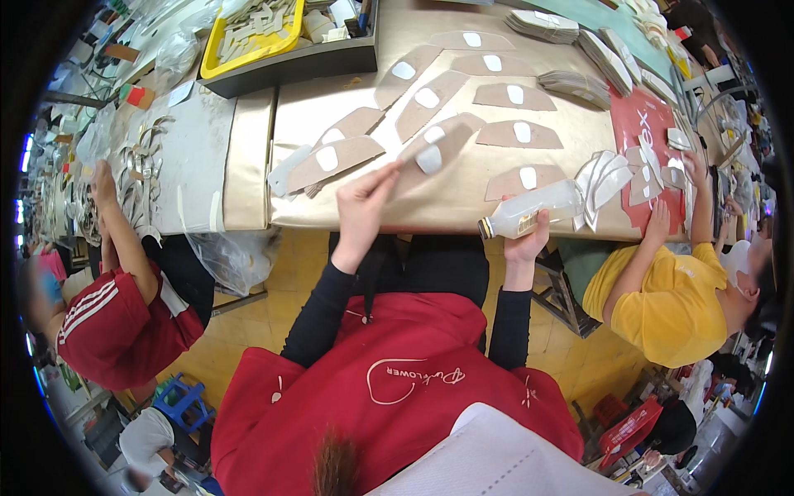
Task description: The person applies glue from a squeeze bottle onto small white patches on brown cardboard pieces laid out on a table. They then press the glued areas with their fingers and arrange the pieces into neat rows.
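The bottle (529, 213) looks like clear, glossy plastic. The flat brown pieces (437, 145) look like matt card with smooth white patches. The surface (463, 194) is covered in dull tan paper.

Tan cutouts (513, 97) laid out — ten; bottle (529, 212) — one.

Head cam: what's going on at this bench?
A person in a red top works at a tan table laid with curved brown cardboard pieces, each with a white patch. The left hand pinches one brown piece by its lower end. The right hand holds a clear squeeze bottle on its side at the table edge. Co-workers handle similar pieces on both sides.
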Demonstrator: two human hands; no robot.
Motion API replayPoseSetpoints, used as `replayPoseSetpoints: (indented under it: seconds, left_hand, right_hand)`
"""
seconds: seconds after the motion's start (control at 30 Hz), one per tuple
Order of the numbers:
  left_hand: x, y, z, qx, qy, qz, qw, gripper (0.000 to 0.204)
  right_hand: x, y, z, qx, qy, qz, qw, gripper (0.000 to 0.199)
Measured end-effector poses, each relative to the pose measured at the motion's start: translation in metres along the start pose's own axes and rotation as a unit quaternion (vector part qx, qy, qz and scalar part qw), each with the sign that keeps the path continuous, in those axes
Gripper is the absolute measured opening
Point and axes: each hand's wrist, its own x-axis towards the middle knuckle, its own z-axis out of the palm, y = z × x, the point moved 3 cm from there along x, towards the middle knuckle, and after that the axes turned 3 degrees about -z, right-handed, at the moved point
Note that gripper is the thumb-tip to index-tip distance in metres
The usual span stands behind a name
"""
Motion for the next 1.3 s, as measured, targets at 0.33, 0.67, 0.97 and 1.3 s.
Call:
replayPoseSetpoints:
  seconds: [0.33,0.67,0.97,1.3]
  left_hand:
    - [0.112,-0.008,-0.107,0.090,0.082,-0.041,0.992,0.044]
    - [0.037,-0.031,-0.117,0.386,0.079,0.058,0.917,0.040]
    - [0.029,-0.024,-0.116,0.381,0.128,0.081,0.912,0.026]
    - [0.010,-0.011,-0.092,-0.004,0.034,-0.016,0.999,0.024]
  right_hand:
    - [0.005,0.001,-0.002,-0.002,-0.015,-0.010,1.000,0.066]
    - [0.003,0.005,-0.002,-0.042,-0.039,0.003,0.998,0.066]
    - [0.000,0.003,-0.002,-0.044,-0.010,-0.006,0.999,0.067]
    - [-0.007,-0.007,-0.003,-0.006,-0.030,-0.034,0.999,0.068]
